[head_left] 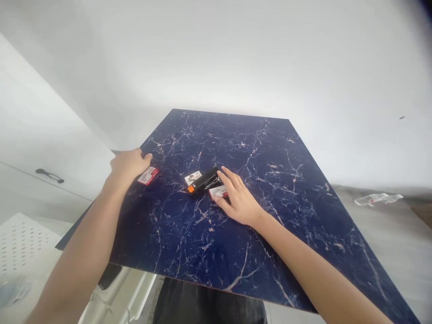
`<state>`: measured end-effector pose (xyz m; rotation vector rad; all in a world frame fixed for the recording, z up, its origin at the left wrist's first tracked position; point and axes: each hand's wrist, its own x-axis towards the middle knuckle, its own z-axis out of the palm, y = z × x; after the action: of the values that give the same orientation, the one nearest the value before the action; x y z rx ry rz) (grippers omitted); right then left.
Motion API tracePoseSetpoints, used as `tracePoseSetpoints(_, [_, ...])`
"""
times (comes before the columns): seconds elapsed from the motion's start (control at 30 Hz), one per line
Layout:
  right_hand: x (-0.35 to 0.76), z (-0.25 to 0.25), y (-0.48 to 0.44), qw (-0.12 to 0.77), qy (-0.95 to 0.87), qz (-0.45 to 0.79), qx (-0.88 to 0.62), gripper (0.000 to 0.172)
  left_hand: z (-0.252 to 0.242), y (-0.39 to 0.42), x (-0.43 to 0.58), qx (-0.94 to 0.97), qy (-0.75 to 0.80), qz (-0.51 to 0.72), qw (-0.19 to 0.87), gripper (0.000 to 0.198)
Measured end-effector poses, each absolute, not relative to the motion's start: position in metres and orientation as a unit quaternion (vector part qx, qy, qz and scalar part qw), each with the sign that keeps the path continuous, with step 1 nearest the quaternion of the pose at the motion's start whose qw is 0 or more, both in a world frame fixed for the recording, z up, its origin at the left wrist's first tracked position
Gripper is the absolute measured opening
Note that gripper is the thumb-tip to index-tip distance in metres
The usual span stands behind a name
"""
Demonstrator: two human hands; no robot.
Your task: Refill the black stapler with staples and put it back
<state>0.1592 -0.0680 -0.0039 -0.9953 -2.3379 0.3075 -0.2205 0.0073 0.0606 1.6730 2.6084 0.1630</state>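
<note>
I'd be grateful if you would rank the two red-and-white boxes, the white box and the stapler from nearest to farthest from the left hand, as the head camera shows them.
1. Near red-and-white box: just right of the left hand's fingertips.
2. White box and black stapler: tied, side by side further right; too close to call.
3. Far red-and-white box: farthest right, by the right hand.

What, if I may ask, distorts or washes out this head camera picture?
In the head view, wide-angle distortion skews the dark blue marble-patterned tabletop, the white wall is washed out by bright light, and a dark smudge shades the top right corner; the black plastic stapler stays fairly sharp.
</note>
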Motion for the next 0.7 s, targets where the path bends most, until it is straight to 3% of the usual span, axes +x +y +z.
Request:
tracePoseSetpoints(0.17, [0.159, -0.003, -0.069, 0.280, -0.874, 0.117, -0.380, 0.072, 0.049, 0.005, -0.206, 0.626, 0.771, 0.038, 0.113, 0.053])
tracePoseSetpoints(0.3, [0.160, -0.005, -0.068, 0.291, -0.872, 0.105, -0.379, 0.071, 0.047, -0.013, -0.158, 0.705, 0.657, 0.058, 0.260, 0.048])
tracePoseSetpoints(0.47, [0.157, 0.011, -0.072, 0.365, -0.849, 0.102, -0.368, 0.058, 0.048, -0.019, -0.141, 0.738, 0.628, 0.046, 0.242, 0.047])
tracePoseSetpoints(0.6, [0.151, 0.064, -0.105, 0.435, -0.801, 0.281, -0.303, 0.045, 0.047, -0.015, -0.146, 0.747, 0.624, 0.058, 0.221, 0.045])
tracePoseSetpoints(0.7, [0.147, 0.104, -0.143, 0.380, -0.809, 0.411, -0.181, 0.047, 0.045, -0.014, -0.146, 0.750, 0.625, 0.060, 0.206, 0.043])
